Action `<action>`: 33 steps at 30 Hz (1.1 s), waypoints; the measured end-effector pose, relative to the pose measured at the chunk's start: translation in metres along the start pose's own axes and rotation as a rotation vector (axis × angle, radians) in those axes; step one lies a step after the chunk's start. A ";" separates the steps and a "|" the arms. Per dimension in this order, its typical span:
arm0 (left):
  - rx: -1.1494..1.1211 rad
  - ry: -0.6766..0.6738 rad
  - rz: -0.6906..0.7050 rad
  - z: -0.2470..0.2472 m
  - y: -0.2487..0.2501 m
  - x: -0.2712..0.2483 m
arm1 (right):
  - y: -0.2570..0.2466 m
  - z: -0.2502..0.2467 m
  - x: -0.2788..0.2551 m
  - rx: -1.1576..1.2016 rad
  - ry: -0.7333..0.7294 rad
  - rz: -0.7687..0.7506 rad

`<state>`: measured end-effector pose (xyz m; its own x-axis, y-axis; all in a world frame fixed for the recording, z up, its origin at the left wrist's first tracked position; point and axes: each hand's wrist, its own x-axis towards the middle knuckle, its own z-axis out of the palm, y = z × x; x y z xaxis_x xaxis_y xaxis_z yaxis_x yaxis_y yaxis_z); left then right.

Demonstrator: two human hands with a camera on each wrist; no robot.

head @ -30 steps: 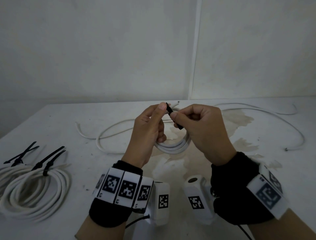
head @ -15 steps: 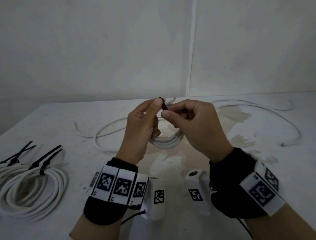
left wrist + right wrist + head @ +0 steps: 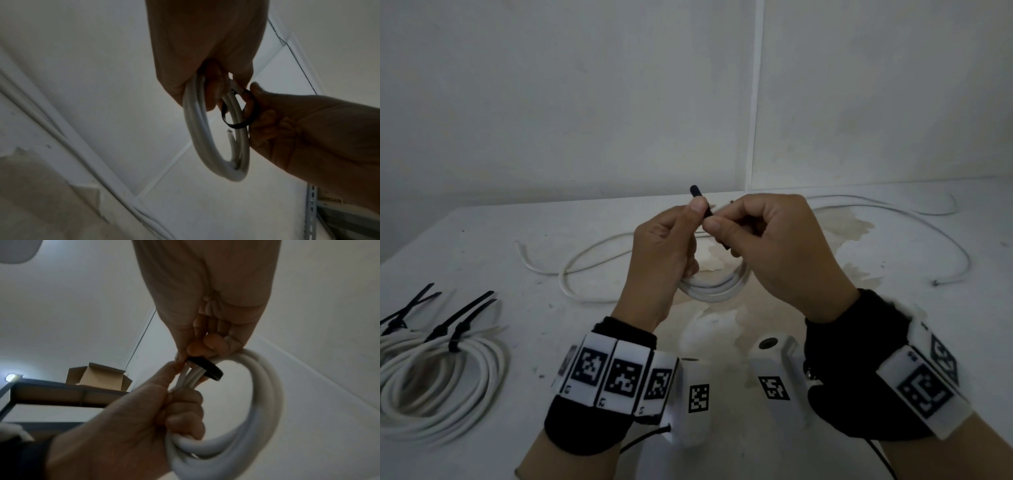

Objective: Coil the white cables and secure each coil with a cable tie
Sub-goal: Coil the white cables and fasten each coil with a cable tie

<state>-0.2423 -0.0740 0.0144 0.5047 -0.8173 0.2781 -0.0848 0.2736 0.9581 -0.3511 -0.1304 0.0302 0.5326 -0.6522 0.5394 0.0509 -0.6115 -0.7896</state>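
Observation:
My left hand (image 3: 681,236) grips a small white cable coil (image 3: 717,289) in its curled fingers above the table. Its thumb also presses a black cable tie (image 3: 700,202), whose end pokes up above it. My right hand (image 3: 736,228) pinches the same tie from the right, thumb to thumb with the left. In the left wrist view the tie (image 3: 247,113) forms a loose loop round the coil (image 3: 207,146) strands. In the right wrist view the tie (image 3: 207,367) crosses the coil (image 3: 265,402) just under my right hand's fingertips (image 3: 197,348). The tie's head is hidden.
Tied white coils (image 3: 438,380) with black ties lie at the left front of the white stained table (image 3: 482,236). One loose white cable (image 3: 589,260) lies behind my hands and another (image 3: 914,226) curves across the right side. A wall stands close behind.
The tie's end now sticks up above my left thumb; before it lay between the two thumbs. Both hands have stayed together over the coil.

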 end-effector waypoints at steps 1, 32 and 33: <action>-0.008 -0.001 -0.006 0.000 0.000 0.000 | 0.000 -0.001 0.000 -0.004 -0.009 -0.001; 0.086 -0.191 -0.024 0.007 0.010 -0.009 | -0.006 -0.025 0.006 -0.010 0.061 -0.002; 0.089 -0.204 -0.024 0.008 0.011 -0.010 | -0.006 -0.025 0.007 0.017 0.121 -0.002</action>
<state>-0.2553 -0.0675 0.0226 0.3240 -0.9112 0.2544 -0.1549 0.2142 0.9644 -0.3687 -0.1428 0.0460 0.4267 -0.7008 0.5717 0.0664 -0.6062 -0.7925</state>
